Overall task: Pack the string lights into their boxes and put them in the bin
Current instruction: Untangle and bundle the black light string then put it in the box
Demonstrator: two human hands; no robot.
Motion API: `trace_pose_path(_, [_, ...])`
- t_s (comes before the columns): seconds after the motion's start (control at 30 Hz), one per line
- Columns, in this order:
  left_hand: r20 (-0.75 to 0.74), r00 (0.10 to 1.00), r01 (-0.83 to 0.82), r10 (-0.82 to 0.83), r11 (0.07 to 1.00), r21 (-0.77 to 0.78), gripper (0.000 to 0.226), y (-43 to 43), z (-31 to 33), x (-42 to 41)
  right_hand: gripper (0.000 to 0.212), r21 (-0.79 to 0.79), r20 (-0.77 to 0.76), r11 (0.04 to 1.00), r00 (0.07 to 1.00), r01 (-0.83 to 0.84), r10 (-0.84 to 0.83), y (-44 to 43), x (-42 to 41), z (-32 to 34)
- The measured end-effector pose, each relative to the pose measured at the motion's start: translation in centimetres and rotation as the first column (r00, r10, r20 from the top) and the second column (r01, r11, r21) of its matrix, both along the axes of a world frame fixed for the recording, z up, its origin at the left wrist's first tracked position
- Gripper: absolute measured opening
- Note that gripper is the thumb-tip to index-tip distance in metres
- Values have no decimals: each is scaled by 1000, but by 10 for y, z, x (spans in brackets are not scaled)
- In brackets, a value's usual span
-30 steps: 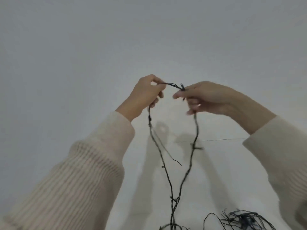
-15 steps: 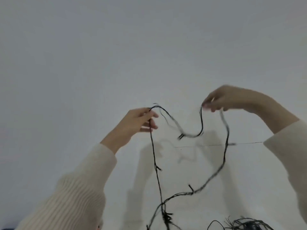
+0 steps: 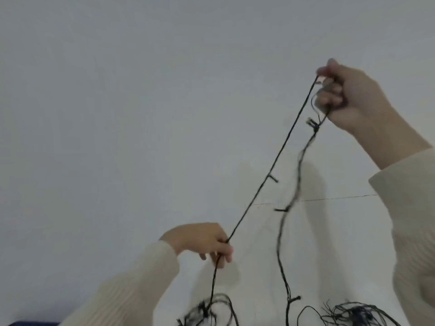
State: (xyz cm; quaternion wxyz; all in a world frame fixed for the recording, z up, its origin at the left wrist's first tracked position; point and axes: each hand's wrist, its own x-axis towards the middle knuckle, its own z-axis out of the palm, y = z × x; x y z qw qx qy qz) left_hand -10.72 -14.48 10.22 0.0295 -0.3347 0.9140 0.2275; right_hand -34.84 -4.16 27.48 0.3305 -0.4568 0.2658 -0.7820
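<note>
Now the string lights point(image 3: 270, 178) run taut in a straight slant between two hands. The right hand point(image 3: 353, 97), raised high on the right, has its fingers point(image 3: 329, 97) curled round the dark wire. A second length drops from it, loose and blurred, towards the white surface point(image 3: 94, 161). The left hand point(image 3: 200, 241), lower and nearer the middle, pinches the wire between thumb and curled fingers point(image 3: 223, 252). Below it the wire falls into a small tangle point(image 3: 207, 311). A larger tangle point(image 3: 357, 316) lies apart to the right. Cream ribbed sleeves point(image 3: 131, 290) cover both arms.
</note>
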Motion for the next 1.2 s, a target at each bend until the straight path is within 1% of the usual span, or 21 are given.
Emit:
trace_pose_path(0.03, [-49,997,-54,55,998,26,24,-3,-3,4,30,50,-112,997,993,52,-47,0,-1,-4])
trace_pose_path(0.1, [-468,861,-157,198,980,126,28,-7,16,8,28,226,-497,961,867,158,-26,3,-2,-17])
trace_pose_path(0.17, [-804,523,-137,284,959,250,28,-2,60,8,26,339,-861,876,488,343,142,11,4,-31])
trace_pose_path(0.2, [-860,452,-141,237,971,193,28,4,82,5,24,305,-943,837,267,453,200,13,7,-35])
trace_pose_path(0.23, [-859,491,-179,144,982,62,29,12,102,1,31,235,-972,814,121,531,201,14,12,-38])
trace_pose_path(0.27, [-801,596,-211,58,974,-87,29,21,117,-5,49,173,-985,817,98,550,143,13,18,-40])
trace_pose_path(0.37, [-585,805,-107,-93,949,-298,27,47,148,-27,79,157,-908,943,419,294,21,8,39,-36])
trace_pose_path(0.43, [-646,757,-84,-94,967,-240,25,53,156,-33,55,263,-850,955,500,138,162,2,42,-35])
trace_pose_path(0.5, [-786,619,-110,-15,988,-106,24,47,153,-30,24,312,-777,944,602,109,187,3,36,-32])
trace_pose_path(0.57, [-812,581,-50,53,998,30,20,36,131,-24,22,287,-621,956,772,62,136,6,24,-26])
trace_pose_path(0.63, [-663,749,83,-8,993,82,16,31,83,-25,25,218,-412,976,907,0,92,10,15,-22])
trace_pose_path(0.7, [-356,927,186,-121,970,154,12,36,28,-30,26,134,-258,991,966,5,30,8,9,-21])
trace_pose_path(0.77, [-221,967,178,-128,959,222,14,39,-3,-34,27,76,-217,997,976,32,-14,4,8,-26])
trace_pose_path(0.8, [-276,957,150,-89,966,209,17,36,-3,-34,27,70,-249,996,968,61,-42,3,7,-30])
trace_pose_path(0.83, [-413,911,80,2,980,182,20,33,4,-34,28,83,-331,990,940,113,-80,3,7,-35])
trace_pose_path(0.9, [-717,674,-40,176,978,202,24,27,26,-30,29,131,-598,955,790,267,-139,6,7,-43])
trace_pose_path(0.93, [-735,653,-64,182,980,186,25,26,39,-30,30,140,-690,938,710,318,-138,7,8,-46])
trace_pose_path(1.0, [-595,798,-79,97,995,56,26,33,51,-31,30,105,-673,939,719,326,-175,8,8,-47])
trace_pose_path(1.07, [-654,748,-115,114,992,41,25,34,61,-30,31,42,-580,945,778,324,-241,7,6,-44])
trace_pose_path(1.13, [-715,676,-157,178,983,96,27,36,75,-27,31,52,-642,924,722,378,-259,6,3,-43])
trace_pose_path(1.2, [-682,717,-203,147,979,-3,28,37,86,-25,31,31,-682,879,652,477,-330,3,-2,-45])
